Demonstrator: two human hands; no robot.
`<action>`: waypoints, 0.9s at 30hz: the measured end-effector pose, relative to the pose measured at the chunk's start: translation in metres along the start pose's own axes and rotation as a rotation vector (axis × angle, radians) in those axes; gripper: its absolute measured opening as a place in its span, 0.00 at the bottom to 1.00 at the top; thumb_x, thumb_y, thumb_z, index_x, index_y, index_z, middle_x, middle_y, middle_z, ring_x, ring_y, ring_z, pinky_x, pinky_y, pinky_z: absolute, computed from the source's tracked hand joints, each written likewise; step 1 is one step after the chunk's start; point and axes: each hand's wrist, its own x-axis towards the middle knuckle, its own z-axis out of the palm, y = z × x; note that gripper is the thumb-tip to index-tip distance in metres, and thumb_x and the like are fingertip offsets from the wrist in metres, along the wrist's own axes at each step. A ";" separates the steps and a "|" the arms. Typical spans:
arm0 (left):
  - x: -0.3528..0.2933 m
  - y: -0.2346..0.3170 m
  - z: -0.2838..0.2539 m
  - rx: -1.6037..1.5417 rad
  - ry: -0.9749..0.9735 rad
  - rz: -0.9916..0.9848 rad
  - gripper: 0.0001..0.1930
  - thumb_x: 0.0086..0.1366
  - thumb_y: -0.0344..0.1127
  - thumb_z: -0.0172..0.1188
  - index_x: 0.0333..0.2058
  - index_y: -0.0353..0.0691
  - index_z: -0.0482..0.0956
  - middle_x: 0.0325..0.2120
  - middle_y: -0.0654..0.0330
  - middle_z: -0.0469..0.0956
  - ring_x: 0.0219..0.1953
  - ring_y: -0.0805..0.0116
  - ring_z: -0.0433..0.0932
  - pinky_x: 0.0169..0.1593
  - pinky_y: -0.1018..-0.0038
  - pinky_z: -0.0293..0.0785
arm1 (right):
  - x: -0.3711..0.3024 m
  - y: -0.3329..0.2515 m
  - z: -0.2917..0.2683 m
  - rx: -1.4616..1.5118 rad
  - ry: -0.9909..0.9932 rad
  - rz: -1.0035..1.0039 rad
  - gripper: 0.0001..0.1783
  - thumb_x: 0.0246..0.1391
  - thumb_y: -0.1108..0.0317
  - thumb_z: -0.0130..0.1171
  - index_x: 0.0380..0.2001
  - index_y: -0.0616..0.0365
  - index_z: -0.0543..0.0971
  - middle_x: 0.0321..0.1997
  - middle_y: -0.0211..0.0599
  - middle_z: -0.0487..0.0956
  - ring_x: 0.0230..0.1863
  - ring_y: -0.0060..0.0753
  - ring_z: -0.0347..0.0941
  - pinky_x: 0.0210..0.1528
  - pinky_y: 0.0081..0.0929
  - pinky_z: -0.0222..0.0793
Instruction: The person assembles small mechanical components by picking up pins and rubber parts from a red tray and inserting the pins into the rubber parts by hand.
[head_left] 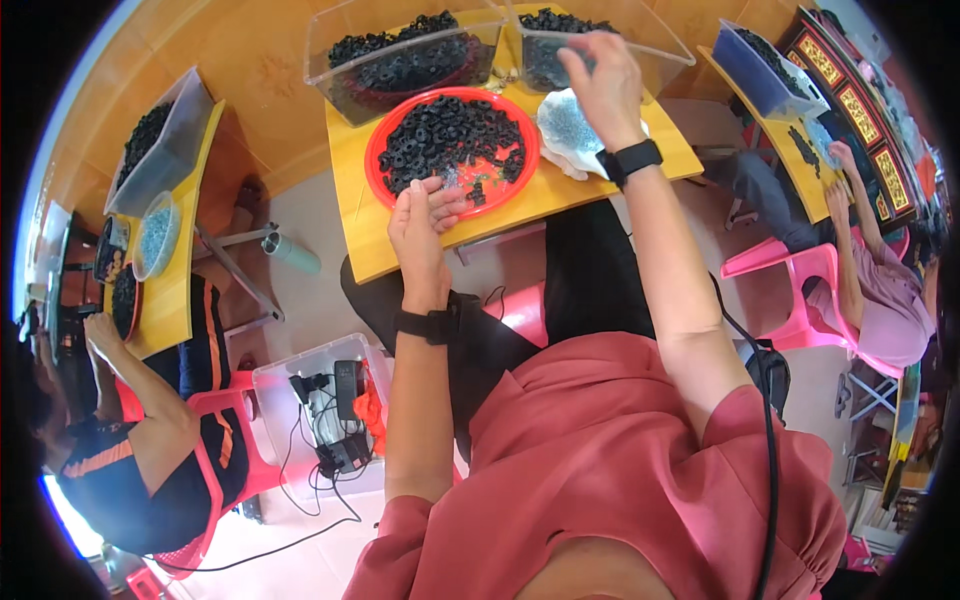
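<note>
Red round tray (533,152) on the yellow tabletop (370,240) taken as clock centre, 12 o'clock pointing away from the wearer. Small black rings (430,135) heap over most of the tray, with a few loose ones and some red base showing around 4 to 5 o'clock.

Left grip (420,215): at 7 o'clock, by the tray's near rim, fingers loosely curled; cannot tell whether it pinches a piece.

Right grip (606,88): raised at 2 o'clock, thumb and forefinger parted, nothing seen between them. Just below it, at 3 o'clock, a white holder (585,162) (dish or cloth, unclear) carries pale-blue small pieces (570,122).

Clear plastic bins of more black pieces stand at 11 o'clock (335,95) and between 1 and 2 o'clock (655,50).
</note>
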 end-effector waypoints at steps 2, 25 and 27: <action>0.002 -0.001 -0.002 -0.077 -0.003 0.004 0.17 0.70 0.44 0.44 0.41 0.35 0.72 0.30 0.54 0.80 0.28 0.73 0.78 0.32 0.82 0.70 | -0.023 -0.011 0.017 0.030 -0.164 0.044 0.10 0.47 0.62 0.61 0.29 0.57 0.81 0.34 0.42 0.78 0.37 0.45 0.75 0.41 0.37 0.71; 0.005 -0.001 -0.006 -0.141 0.007 -0.061 0.11 0.68 0.38 0.50 0.40 0.35 0.72 0.30 0.56 0.80 0.27 0.73 0.79 0.31 0.82 0.70 | -0.035 -0.046 0.069 0.184 -0.610 0.057 0.09 0.44 0.67 0.63 0.30 0.59 0.81 0.30 0.46 0.79 0.34 0.45 0.77 0.39 0.35 0.71; 0.006 -0.001 -0.006 -0.123 -0.029 -0.053 0.11 0.66 0.36 0.53 0.42 0.35 0.73 0.32 0.56 0.80 0.30 0.72 0.79 0.32 0.81 0.72 | -0.037 -0.069 0.042 0.479 -0.732 0.315 0.11 0.49 0.65 0.63 0.34 0.60 0.81 0.28 0.34 0.80 0.29 0.24 0.75 0.33 0.24 0.70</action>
